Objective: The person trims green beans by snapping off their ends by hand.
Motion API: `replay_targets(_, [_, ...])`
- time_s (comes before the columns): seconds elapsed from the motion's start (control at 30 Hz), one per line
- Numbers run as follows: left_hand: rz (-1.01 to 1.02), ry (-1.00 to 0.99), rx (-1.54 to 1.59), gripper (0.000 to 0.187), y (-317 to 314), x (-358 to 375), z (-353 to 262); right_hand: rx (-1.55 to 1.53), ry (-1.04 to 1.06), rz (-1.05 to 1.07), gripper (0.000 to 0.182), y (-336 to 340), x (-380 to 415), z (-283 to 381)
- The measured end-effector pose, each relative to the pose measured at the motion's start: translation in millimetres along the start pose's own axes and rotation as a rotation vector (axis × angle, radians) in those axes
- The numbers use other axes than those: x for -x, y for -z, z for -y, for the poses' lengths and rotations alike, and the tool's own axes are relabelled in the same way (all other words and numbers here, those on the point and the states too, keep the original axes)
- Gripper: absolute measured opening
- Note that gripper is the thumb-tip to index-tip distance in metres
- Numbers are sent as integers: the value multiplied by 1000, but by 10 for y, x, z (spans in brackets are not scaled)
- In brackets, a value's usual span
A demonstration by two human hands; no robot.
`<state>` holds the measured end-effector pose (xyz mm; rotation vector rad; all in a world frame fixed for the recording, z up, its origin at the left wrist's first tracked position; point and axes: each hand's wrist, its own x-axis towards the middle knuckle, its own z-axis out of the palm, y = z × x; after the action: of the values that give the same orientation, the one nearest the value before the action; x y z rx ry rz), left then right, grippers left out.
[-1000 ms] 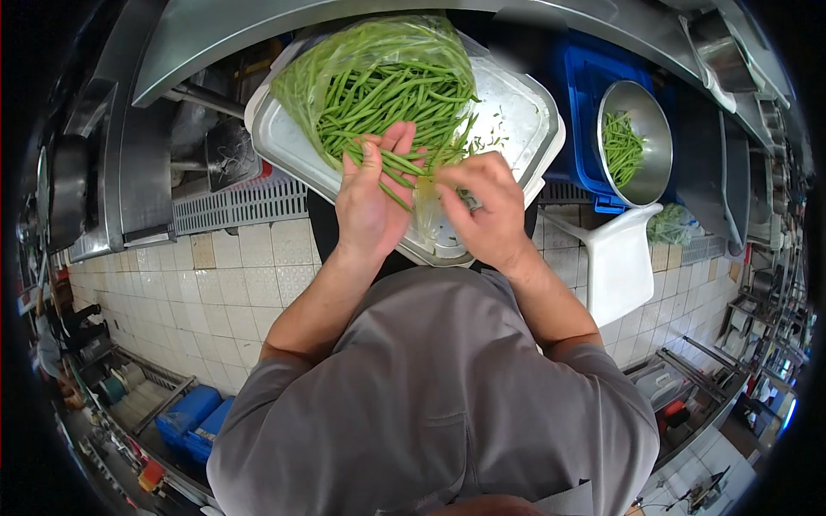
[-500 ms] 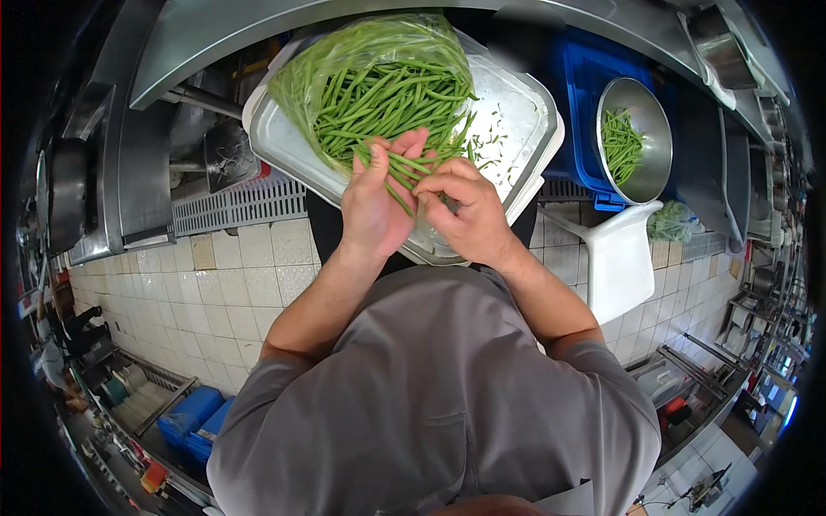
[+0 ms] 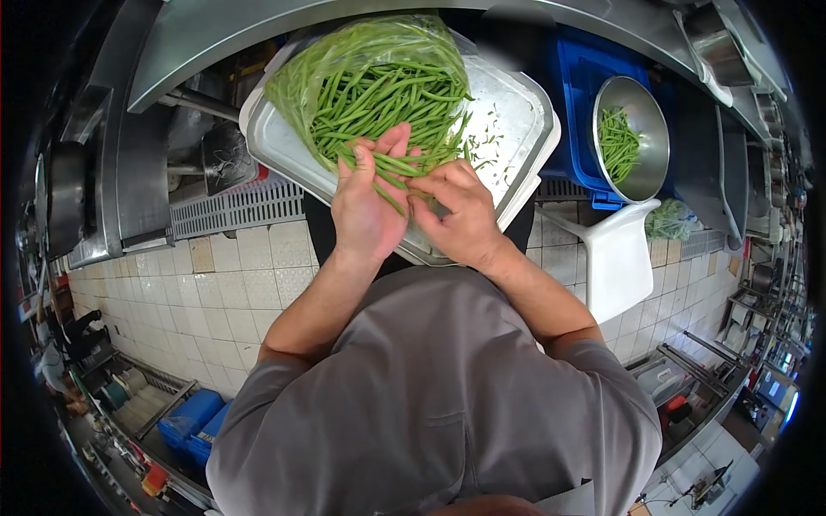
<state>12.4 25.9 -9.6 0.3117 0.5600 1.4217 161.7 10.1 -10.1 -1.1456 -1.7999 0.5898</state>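
Note:
Several green beans lie across the palm of my left hand, its thumb pressing on them. My right hand is beside it, thumb and index finger pinched at the ends of those beans. Beyond both hands, a clear plastic bag full of green beans lies open on a metal tray. Small cut bean ends are scattered on the tray to the right of the bag. Farther right, a steel bowl holds more green beans.
The bowl rests on a blue crate. A white plastic stool stands at the right, with a bag of greens behind it. A steel counter edge curves across the top. Blue containers sit at the lower left.
Both hands have shifted slightly left with the beans. The right fingertips have moved a little along the bean ends. The bag, tray and bowl look the same.

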Motion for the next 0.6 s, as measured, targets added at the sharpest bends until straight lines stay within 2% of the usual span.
replay_targets(0.3, [21, 46, 36, 21, -59, 9, 1, 41, 28, 6, 16, -49, -34, -94])
replay_targets(0.4, [-18, 75, 69, 20, -15, -44, 18, -263, -188, 72, 14, -21, 10, -96])
replay_targets(0.5, [-43, 9, 12, 18, -31, -61, 2, -304, -226, 40, 14, 52, 3, -41])
replay_targets(0.6, [-46, -83, -89, 18, -71, -45, 10, -182, 39, 123, 15, 146, -51, 49])
